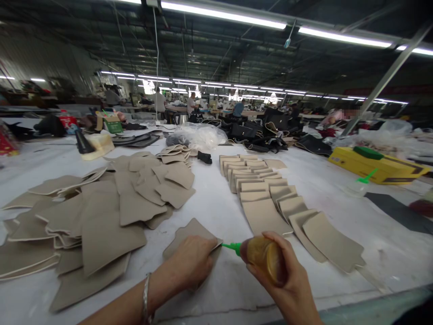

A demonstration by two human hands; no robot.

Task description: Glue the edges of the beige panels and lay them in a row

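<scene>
My left hand (191,264), with a silver bangle at its wrist, pinches the edge of a taupe leather piece (189,231) on the white table. In my right hand (293,282) a squeeze bottle (265,256) of amber liquid, probably glue, lies tipped nearly level. Its green nozzle (233,247) points left, the tip at the piece's edge beside my left fingertips. Part of the piece is hidden under my left hand. A loose heap of similar leather pieces (111,221) spreads to the left. Overlapping rows of curved leather pieces (265,214) lie to the right.
A yellow box (375,167) stands at the right, near a clear bottle with a green nozzle (360,185). Black bags (253,131) and clear plastic wrap (203,135) lie farther back. A black cone (84,142) stands at the left. Several people work in the background.
</scene>
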